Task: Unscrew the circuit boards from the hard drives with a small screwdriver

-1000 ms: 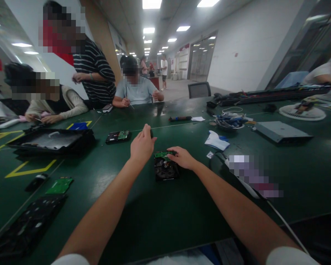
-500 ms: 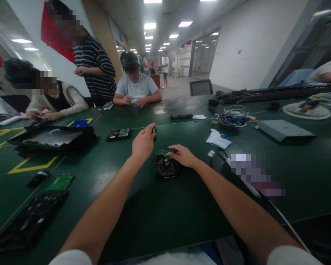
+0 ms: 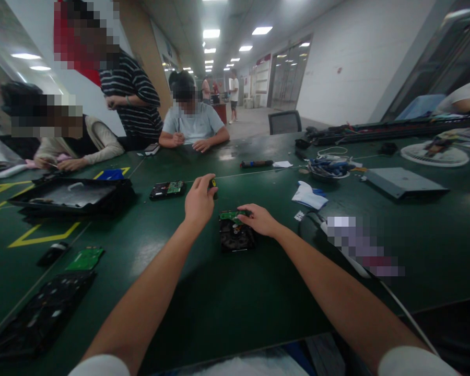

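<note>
left hand (image 3: 199, 201): fingers are closing narrowly around a small black-and-yellow object (image 3: 213, 184), mostly hidden by the grip; the hand is sitting just left of and beyond the hard drive (image 3: 237, 240). cannot tell whether the object's lower end is touching anything.

right hand (image 3: 258, 219): thumb and fingers are bending into a narrow gap at the right end of the green circuit board (image 3: 227, 215); cannot tell whether they are pinching it or only resting on it.

hard drive: is lying flat on the green table (image 3: 219, 303) in front of the person, between the two forearms, its black body facing up and the board crossing its far end.

surroundings: a second drive (image 3: 167, 190) is lying left of the left hand, with a black tray (image 3: 70, 196) farther left. a loose green board (image 3: 85, 259) is lying at the far end of a long black part (image 3: 43, 313), lower left. right side: a white-and-blue cloth item (image 3: 309, 196) is lying near a filled bowl (image 3: 329, 169), and a silver box (image 3: 405, 183) is resting beyond them. across the table, a co-worker in a light blue shirt (image 3: 191, 125) is sitting with both hands at the table edge.
</note>
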Demonstrator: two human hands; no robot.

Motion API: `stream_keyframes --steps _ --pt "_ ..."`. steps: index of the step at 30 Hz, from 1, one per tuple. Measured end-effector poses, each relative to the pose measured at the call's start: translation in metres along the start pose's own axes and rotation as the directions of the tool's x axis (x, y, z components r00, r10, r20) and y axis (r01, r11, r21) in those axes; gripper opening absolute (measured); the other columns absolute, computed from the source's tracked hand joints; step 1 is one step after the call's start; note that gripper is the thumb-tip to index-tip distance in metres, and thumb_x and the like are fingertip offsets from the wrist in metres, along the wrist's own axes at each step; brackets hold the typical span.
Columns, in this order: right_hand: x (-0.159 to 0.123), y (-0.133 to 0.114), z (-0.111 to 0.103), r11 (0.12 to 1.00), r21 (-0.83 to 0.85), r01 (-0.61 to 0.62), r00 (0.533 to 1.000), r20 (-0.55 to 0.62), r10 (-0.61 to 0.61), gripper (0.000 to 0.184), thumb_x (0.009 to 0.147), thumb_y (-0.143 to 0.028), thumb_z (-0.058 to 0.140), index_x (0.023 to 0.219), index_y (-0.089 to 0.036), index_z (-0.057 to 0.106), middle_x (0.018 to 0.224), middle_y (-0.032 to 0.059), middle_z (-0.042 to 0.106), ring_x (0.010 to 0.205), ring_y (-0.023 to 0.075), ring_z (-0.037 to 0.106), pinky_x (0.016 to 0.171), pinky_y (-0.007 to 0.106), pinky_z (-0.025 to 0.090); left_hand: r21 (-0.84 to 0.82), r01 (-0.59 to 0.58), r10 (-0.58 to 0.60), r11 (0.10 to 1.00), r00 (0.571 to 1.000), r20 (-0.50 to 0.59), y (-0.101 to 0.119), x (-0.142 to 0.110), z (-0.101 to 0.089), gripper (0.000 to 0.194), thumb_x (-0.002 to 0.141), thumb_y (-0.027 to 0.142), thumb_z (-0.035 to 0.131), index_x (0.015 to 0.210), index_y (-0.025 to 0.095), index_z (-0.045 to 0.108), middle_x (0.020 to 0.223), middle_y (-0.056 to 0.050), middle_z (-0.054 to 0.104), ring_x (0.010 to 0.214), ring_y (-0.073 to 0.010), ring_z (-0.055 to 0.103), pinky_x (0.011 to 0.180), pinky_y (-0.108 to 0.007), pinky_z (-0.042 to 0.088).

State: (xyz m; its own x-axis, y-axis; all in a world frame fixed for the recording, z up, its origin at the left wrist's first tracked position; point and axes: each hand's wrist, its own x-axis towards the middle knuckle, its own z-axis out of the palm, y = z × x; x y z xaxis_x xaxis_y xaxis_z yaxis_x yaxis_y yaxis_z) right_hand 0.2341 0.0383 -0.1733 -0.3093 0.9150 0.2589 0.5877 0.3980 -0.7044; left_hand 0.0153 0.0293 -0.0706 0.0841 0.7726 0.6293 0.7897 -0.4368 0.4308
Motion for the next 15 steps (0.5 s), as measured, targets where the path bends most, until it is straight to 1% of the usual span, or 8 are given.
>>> stream_keyframes --steps 2,4,6,8,10,12,13,15 --pt "0.000 0.000 0.000 1.000 -0.001 -0.006 1.000 -0.003 0.006 0.038 0.095 -0.037 0.067 0.129 -0.020 0.070 0.123 0.0105 0.068 0.083 0.0153 0.060 0.082 0.033 0.051 0.041 0.043 -0.044 0.998 0.998 0.033 -0.001 -0.001 0.002 0.036 0.097 0.020 0.056 0.134 0.023 0.057 0.128 -0.014 0.070 0.112 -0.0283 0.069 0.096 -0.043 0.054" --pt "0.000 0.000 0.001 1.000 -0.004 -0.009 1.000 -0.006 0.009 0.037 0.095 -0.037 0.068 0.128 -0.020 0.070 0.122 0.0104 0.068 0.083 0.0152 0.060 0.082 0.033 0.051 0.075 0.099 -0.103 0.992 0.993 0.053 -0.002 -0.002 0.004 0.039 0.099 0.027 0.057 0.137 0.022 0.051 0.126 -0.016 0.071 0.106 -0.0301 0.072 0.091 -0.043 0.055" --pt "0.000 0.000 0.001 1.000 -0.006 -0.010 1.000 -0.008 0.010 0.037 0.095 -0.036 0.068 0.128 -0.019 0.070 0.121 0.0107 0.068 0.082 0.0152 0.060 0.082 0.033 0.051 0.081 0.141 -0.144 0.987 0.988 0.045 -0.005 -0.002 0.005 0.043 0.097 0.033 0.062 0.135 0.019 0.048 0.123 -0.019 0.072 0.100 -0.0308 0.074 0.086 -0.043 0.056" --pt "0.000 0.000 0.001 1.000 -0.005 -0.011 1.000 -0.008 0.011 0.037 0.095 -0.036 0.068 0.128 -0.019 0.070 0.121 0.0110 0.068 0.083 0.0156 0.060 0.082 0.033 0.051 0.059 0.164 -0.166 0.985 0.986 0.021 -0.008 0.000 0.004 0.044 0.094 0.036 0.067 0.130 0.018 0.048 0.119 -0.019 0.073 0.095 -0.0292 0.075 0.082 -0.040 0.056" --pt "0.000 0.000 0.001 1.000 -0.003 -0.011 1.000 -0.010 0.011 0.037 0.095 -0.035 0.068 0.127 -0.019 0.070 0.120 0.0108 0.068 0.085 0.0161 0.061 0.082 0.033 0.051 0.024 0.159 -0.159 0.987 0.987 0.006 -0.010 0.002 0.002 0.041 0.092 0.035 0.071 0.124 0.019 0.050 0.112 -0.015 0.074 0.090 -0.0257 0.074 0.081 -0.037 0.056" --pt "0.000 0.001 0.001 1.000 -0.001 -0.006 1.000 -0.007 0.006 0.036 0.095 -0.036 0.068 0.127 -0.020 0.070 0.122 0.0106 0.068 0.087 0.0164 0.061 0.083 0.033 0.051 -0.006 0.113 -0.113 0.994 0.994 0.008 -0.010 0.003 -0.002 0.035 0.091 0.031 0.072 0.119 0.021 0.053 0.106 -0.010 0.074 0.088 -0.0230 0.073 0.081 -0.036 0.056" --pt "0.000 0.001 0.001 1.000 -0.001 -0.003 1.000 -0.005 0.002 0.036 0.095 -0.036 0.068 0.128 -0.020 0.070 0.123 0.0106 0.068 0.087 0.0166 0.061 0.083 0.034 0.051 -0.011 0.080 -0.080 0.997 0.997 0.006 -0.009 0.004 -0.003 0.032 0.091 0.029 0.072 0.117 0.021 0.056 0.105 -0.009 0.073 0.090 -0.0226 0.072 0.082 -0.036 0.056" --pt "0.000 0.001 0.001 1.000 -0.005 0.001 1.000 0.001 0.000 0.037 0.096 -0.037 0.067 0.128 -0.020 0.070 0.125 0.0107 0.068 0.088 0.0167 0.062 0.084 0.034 0.051 -0.001 0.028 -0.028 1.000 1.000 -0.009 -0.005 0.004 -0.005 0.027 0.091 0.025 0.070 0.115 0.022 0.060 0.111 -0.009 0.071 0.097 -0.0232 0.070 0.085 -0.036 0.056"
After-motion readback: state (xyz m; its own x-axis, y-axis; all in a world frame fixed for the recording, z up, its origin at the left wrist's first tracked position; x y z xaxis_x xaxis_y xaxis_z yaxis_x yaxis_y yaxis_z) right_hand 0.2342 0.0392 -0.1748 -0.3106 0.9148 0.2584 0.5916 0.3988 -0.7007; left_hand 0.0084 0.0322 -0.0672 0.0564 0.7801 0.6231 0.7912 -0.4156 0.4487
